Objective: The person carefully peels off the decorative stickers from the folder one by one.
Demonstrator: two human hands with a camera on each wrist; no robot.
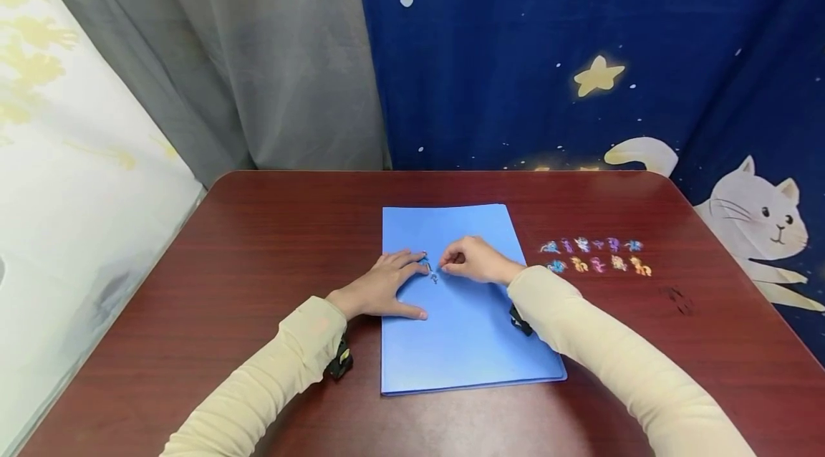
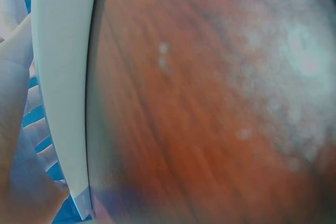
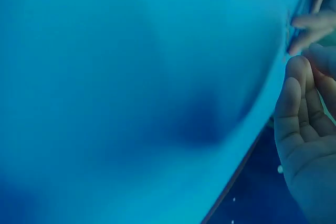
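Observation:
A blue folder (image 1: 464, 342) lies on the table with a small dark-and-blue pony-like sticker (image 1: 434, 278) near its middle. My left hand (image 1: 387, 285) rests on the folder's left side, fingers spread, the fingertips touching a small blue figure (image 1: 423, 261) beside that sticker. Just right of these, my right hand (image 1: 480, 260) hovers low over the folder, thumb and forefinger brought together. In the right wrist view the right hand's fingers (image 3: 296, 77) are curled, the tips meeting; nothing shows between them. The left wrist view has the left hand (image 2: 31, 177) partly behind the folder's pale edge.
Two rows of small colourful pony figures (image 1: 598, 265) lie on the reddish-brown table (image 1: 283, 228) right of the folder. A dark mark (image 1: 678, 301) is nearer the right edge. Behind the table hang a grey curtain (image 1: 290, 49) and a blue one (image 1: 515, 49).

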